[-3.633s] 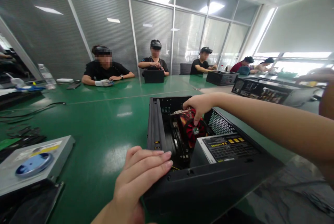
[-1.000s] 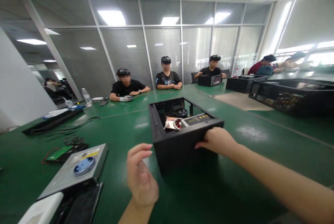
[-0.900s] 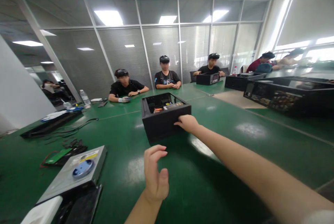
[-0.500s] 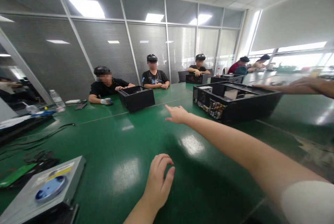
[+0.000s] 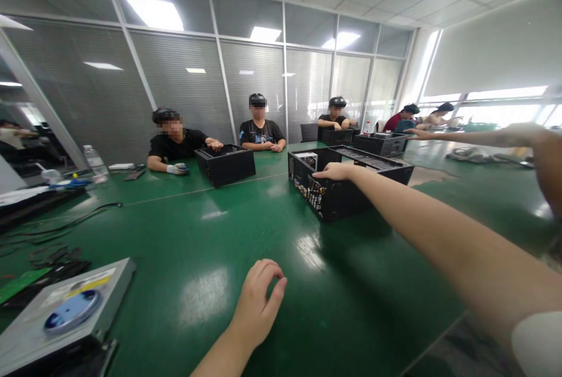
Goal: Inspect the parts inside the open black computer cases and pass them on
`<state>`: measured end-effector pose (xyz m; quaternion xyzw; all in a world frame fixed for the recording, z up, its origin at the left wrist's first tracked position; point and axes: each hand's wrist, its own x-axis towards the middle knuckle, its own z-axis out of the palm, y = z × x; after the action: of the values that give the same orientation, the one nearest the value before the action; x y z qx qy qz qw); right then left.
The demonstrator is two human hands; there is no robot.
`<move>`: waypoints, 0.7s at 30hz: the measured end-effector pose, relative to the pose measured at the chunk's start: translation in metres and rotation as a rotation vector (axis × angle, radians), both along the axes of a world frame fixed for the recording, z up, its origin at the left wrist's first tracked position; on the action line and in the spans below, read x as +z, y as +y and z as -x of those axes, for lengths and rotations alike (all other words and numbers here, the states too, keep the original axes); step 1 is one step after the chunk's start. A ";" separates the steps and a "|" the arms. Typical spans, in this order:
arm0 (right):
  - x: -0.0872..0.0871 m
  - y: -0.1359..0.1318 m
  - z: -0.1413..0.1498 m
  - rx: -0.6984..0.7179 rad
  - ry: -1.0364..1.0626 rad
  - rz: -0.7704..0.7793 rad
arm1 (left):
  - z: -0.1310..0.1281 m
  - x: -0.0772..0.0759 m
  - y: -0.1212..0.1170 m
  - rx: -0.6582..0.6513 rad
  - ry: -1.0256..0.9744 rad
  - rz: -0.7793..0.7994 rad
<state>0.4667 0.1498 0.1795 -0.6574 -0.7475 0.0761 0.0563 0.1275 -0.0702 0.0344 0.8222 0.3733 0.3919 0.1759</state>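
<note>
Near case: a black computer case [image 5: 351, 198] lies open side up on the green tabletop [image 5: 162, 242], ahead and slightly right of centre, under the right hand [image 5: 337, 172].
Right hand: palm down, fingers over the rim at the case's corner; whether they grip or only rest there, I cannot tell.
Left hand: loosely curled with a gap at the thumb, holding nothing, over the tabletop in front.
State of the near case: its upper side is uncovered, with parts inside, so at most a partial strip-down, in my judgement; what remains to be done cannot be read from this view.
Inside it: a silver power supply [image 5: 307, 158] in one corner, electronic parts showing through the near end, and a metal framework across the far part.
Second case [image 5: 230, 166]: black, open-topped, a co-worker's hand [image 5: 214, 144] at its rim; its dark contents cannot be made out.
Farther cases: one more black case [image 5: 380, 144] beyond the near one, another [image 5: 337, 136] by a seated person.
Drive [image 5: 99, 301]: outside any case, at the left, a blue round piece [image 5: 72, 311] on top, a green board [image 5: 21, 286] beside it.
Left edge: black cables [image 5: 79, 219] and a bottle [image 5: 94, 163].
</note>
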 end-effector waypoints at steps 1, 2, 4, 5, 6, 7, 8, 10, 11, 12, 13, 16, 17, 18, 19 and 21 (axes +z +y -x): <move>-0.004 0.004 0.008 0.022 0.006 0.015 | 0.003 -0.001 0.002 0.014 -0.003 -0.010; -0.006 0.007 0.013 0.040 0.007 0.026 | 0.005 -0.001 0.005 0.032 -0.009 -0.020; -0.010 0.009 0.018 0.057 -0.003 0.032 | 0.010 -0.003 0.010 0.074 -0.035 -0.027; -0.010 0.008 0.018 0.056 -0.014 0.028 | 0.012 -0.003 0.013 0.093 -0.052 -0.022; -0.010 0.006 0.018 0.052 -0.028 0.022 | 0.013 -0.004 0.015 0.107 -0.071 -0.013; -0.009 0.004 0.018 0.046 -0.044 0.016 | 0.014 -0.004 0.017 0.116 -0.088 -0.002; -0.008 0.000 0.018 0.041 -0.061 0.010 | 0.014 -0.004 0.019 0.119 -0.101 0.008; -0.005 -0.008 0.022 0.040 -0.097 -0.003 | 0.013 -0.005 0.020 0.115 -0.115 0.024; -0.004 -0.013 0.025 0.045 -0.114 -0.010 | 0.013 -0.004 0.020 0.116 -0.121 0.029; -0.004 -0.019 0.029 0.053 -0.128 -0.017 | 0.013 -0.004 0.020 0.122 -0.128 0.034; -0.003 -0.026 0.034 0.064 -0.140 -0.021 | 0.014 -0.004 0.020 0.132 -0.138 0.038; -0.003 -0.059 0.050 0.102 -0.162 -0.015 | 0.017 -0.002 0.021 0.191 -0.175 0.042; -0.003 -0.075 0.055 0.130 -0.173 -0.018 | 0.019 -0.002 0.022 0.218 -0.188 0.039; -0.002 -0.093 0.060 0.169 -0.184 -0.027 | 0.021 -0.001 0.023 0.244 -0.202 0.034; -0.001 -0.114 0.064 0.212 -0.194 -0.041 | 0.024 0.000 0.023 0.271 -0.217 0.030; 0.001 -0.160 0.072 0.325 -0.202 -0.067 | 0.029 0.002 0.025 0.317 -0.251 0.025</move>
<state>0.3951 -0.0105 0.1809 -0.5301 -0.8478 -0.0072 -0.0102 0.0982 -0.0457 0.0364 0.6956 0.4778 0.5097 0.1674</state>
